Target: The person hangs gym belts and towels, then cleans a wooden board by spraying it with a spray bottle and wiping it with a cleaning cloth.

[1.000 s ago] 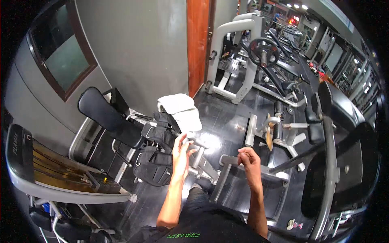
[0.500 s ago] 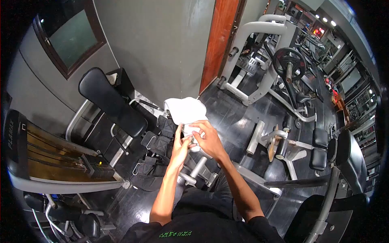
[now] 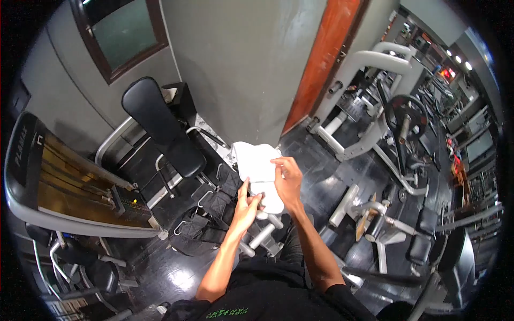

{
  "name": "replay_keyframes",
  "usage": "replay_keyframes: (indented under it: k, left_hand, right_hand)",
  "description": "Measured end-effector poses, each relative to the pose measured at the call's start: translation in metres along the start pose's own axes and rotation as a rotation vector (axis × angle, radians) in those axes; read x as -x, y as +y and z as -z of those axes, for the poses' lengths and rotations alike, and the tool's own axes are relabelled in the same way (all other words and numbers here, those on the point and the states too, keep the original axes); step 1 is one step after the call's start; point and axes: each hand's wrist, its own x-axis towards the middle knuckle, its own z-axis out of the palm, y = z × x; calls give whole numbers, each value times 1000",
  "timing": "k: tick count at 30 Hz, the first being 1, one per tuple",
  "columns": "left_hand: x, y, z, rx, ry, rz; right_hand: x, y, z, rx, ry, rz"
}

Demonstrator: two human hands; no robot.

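Observation:
A white cloth (image 3: 258, 160), folded over at its upper part, hangs in front of me near the middle of the view. My left hand (image 3: 248, 206) is at the cloth's lower left edge, with its thumb and fingers pinching the fabric. On the right side, my right hand (image 3: 288, 182) has its fingers bent at the cloth's edge, the fingertips close to the upper part. Whether those fingertips grip the fabric is hard to make out. Black straps with metal rings (image 3: 210, 203) lie just left of the cloth.
A black padded seat (image 3: 160, 125) stands at the left, beside a weight-stack machine (image 3: 80, 184). At the right are a grey machine with a black weight plate (image 3: 407, 119) and a low frame with rollers (image 3: 377, 222). A grey wall (image 3: 241, 64) rises ahead.
The view has shifted, so the surroundings sit differently in it. My hands have moved apart, my right hand's fingers have lifted, and more of the cloth's lower part shows.

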Motion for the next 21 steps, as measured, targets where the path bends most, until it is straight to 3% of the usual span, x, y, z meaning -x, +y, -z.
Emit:
replay_keyframes:
  k: [2, 6, 10, 12, 13, 15, 16, 18, 20, 21]
  left_hand:
    - [2, 4, -2, -95, 59, -25]
    - [7, 9, -1, -229, 193, -53]
    - [-3, 12, -14, -303, 451, -47]
    - [-9, 16, -26, -322, 583, -8]
    - [-13, 20, -33, -445, 638, 0]
    - [-21, 24, -43, -595, 724, 23]
    - [-24, 28, -49, -741, 759, 31]
    - [-33, 39, -63, -743, 832, 14]
    - [-37, 46, -76, -673, 837, 8]
    - [-39, 45, -81, -792, 806, -66]
  right_hand:
    - [-22, 24, 1, -89, 107, 64]
    - [-71, 58, -9, -78, 46, -51]
    - [-110, 70, -50, -146, -250, 19]
    - [-117, 64, -67, -157, -570, 15]
    - [-121, 54, -71, -184, -609, 26]
    - [-119, 39, -69, 82, -838, 19]
    - [-115, 39, -70, 73, -870, 19]
    - [-117, 37, -69, 207, -1031, 27]
    - [-124, 35, -65, 206, -1141, 53]
    - [-125, 39, -64, 129, -1167, 33]
